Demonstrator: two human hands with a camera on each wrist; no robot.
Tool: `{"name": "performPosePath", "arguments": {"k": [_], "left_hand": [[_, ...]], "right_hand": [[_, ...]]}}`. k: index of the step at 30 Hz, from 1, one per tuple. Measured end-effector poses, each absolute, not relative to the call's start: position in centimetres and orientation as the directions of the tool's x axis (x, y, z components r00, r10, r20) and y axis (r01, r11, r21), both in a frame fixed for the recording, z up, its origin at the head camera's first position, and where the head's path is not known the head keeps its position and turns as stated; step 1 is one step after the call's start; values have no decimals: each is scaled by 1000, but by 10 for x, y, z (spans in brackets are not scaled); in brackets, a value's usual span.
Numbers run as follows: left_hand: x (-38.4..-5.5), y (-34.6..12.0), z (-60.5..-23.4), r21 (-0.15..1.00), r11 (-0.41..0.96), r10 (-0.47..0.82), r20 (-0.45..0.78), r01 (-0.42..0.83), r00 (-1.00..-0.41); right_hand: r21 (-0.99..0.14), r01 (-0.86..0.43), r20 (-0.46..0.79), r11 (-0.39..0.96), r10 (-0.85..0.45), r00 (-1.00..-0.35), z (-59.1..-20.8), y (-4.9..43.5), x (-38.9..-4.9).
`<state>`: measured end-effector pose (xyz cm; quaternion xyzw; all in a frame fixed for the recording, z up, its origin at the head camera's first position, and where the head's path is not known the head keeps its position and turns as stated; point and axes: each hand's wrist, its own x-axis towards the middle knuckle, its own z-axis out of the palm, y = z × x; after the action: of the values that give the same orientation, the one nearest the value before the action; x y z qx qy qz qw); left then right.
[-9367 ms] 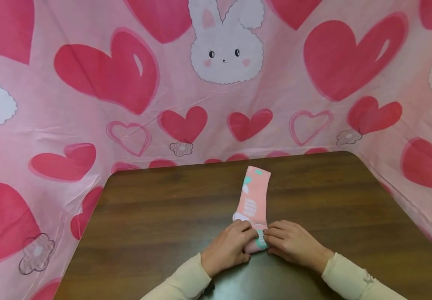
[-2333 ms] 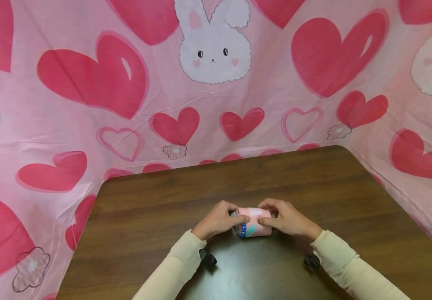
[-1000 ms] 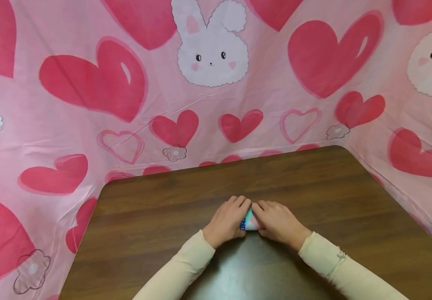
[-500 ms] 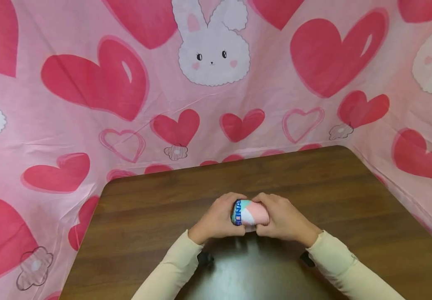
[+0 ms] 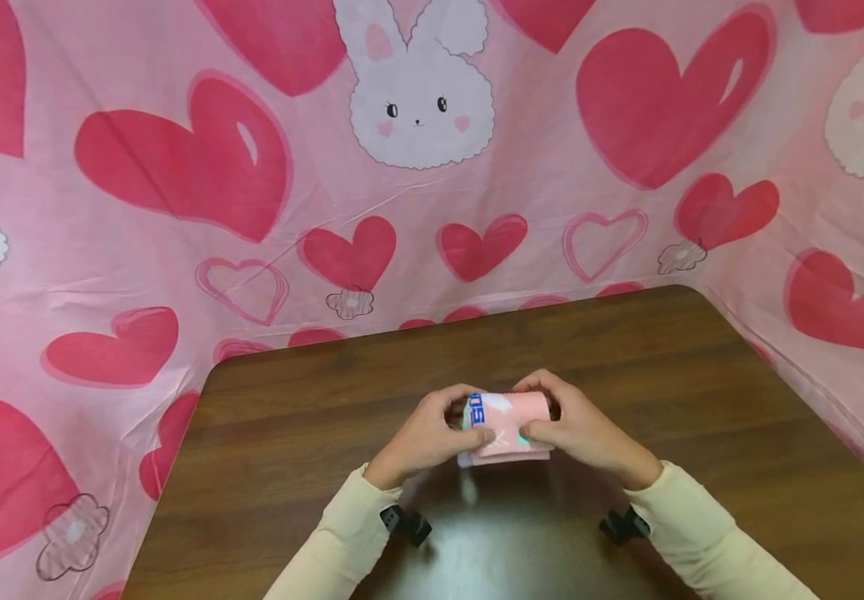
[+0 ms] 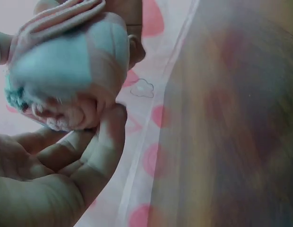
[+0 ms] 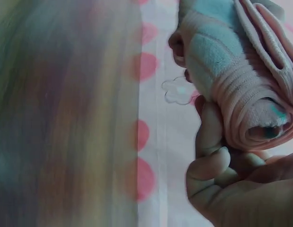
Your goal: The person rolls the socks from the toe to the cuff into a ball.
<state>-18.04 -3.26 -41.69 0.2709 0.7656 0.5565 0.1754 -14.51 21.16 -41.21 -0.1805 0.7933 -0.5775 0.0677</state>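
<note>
At the left, the left hand (image 5: 427,429) grips one end of the rolled sock (image 5: 510,414), thumb on the near face and other fingers on the far side. The sock sits between both hands, over the middle of the surface (image 5: 312,433), and appears to be held clear of it. At the right, the right hand (image 5: 589,429) pinches the opposite end in the same manner, its fingers set narrow around the roll.

The step in hand is judged to be securing the roll. Apply even thumb pressure at both ends. Align the layers before tucking any free edge, and support the far side so that the coil does not loosen. Uneven grip may let the roll skew into a cone.

The left wrist view shows bunched fabric inside the left end, which the head view does not show. The head view shows blue lettering on the left part of the sock, which neither wrist view shows. The right wrist view shows coiled layers at the right end, a mint patch inside, and a doubled flap along the outside.
</note>
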Motion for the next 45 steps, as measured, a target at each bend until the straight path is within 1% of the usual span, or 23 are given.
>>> {"name": "performPosePath", "arguments": {"k": [6, 11, 14, 18, 22, 24, 28, 31, 34, 37, 41, 43, 45], "left_hand": [[-177, -33, -418, 988, 128, 618, -14, 83, -786], [-176, -31, -421, 998, 36, 612, -65, -55, -788], [-175, -30, -421, 995, 3, 575, -85, -102, -814], [-173, -27, -423, 981, -80, 511, -114, -179, -852], [-169, -23, -422, 946, -189, 465, -150, -264, -872], [-166, -20, -421, 923, -241, 450, -167, -299, -877], [-158, -11, -419, 869, -353, 456, -162, -346, -875], [-152, -6, -418, 845, -408, 466, -132, -345, -875], [-147, -2, -418, 841, -443, 446, -92, -309, -890], [-144, 1, -420, 847, -463, 415, -54, -262, -908], [-142, 1, -421, 872, -435, 400, -38, -226, -916], [-142, 0, -421, 901, -385, 399, -33, -200, -916], [-143, -2, -420, 940, -312, 387, -7, -138, -922]], "right_hand": [[-990, -71, 21, 124, -364, -931, -413, 209, -145], [-998, -4, -17, 60, -334, -943, -418, 209, -145], [-999, 1, 11, -35, -352, -936, -419, 211, -145], [-976, 1, 82, -219, -373, -924, -418, 215, -142], [-939, -33, 146, -344, -308, -940, -417, 211, -137], [-927, -59, 161, -370, -251, -955, -415, 207, -135], [-923, -134, 191, -360, -127, -973, -409, 197, -132], [-930, -176, 205, -323, -57, -977, -404, 191, -129], [-948, -171, 182, -270, -18, -983, -399, 186, -126], [-968, -136, 143, -212, -15, -990, -397, 182, -124], [-979, -121, 123, -162, 3, -992, -397, 179, -125], [-981, -129, 125, -142, 40, -991, -398, 178, -127], [-985, -141, 133, -103, 82, -988, -400, 178, -128]]}}
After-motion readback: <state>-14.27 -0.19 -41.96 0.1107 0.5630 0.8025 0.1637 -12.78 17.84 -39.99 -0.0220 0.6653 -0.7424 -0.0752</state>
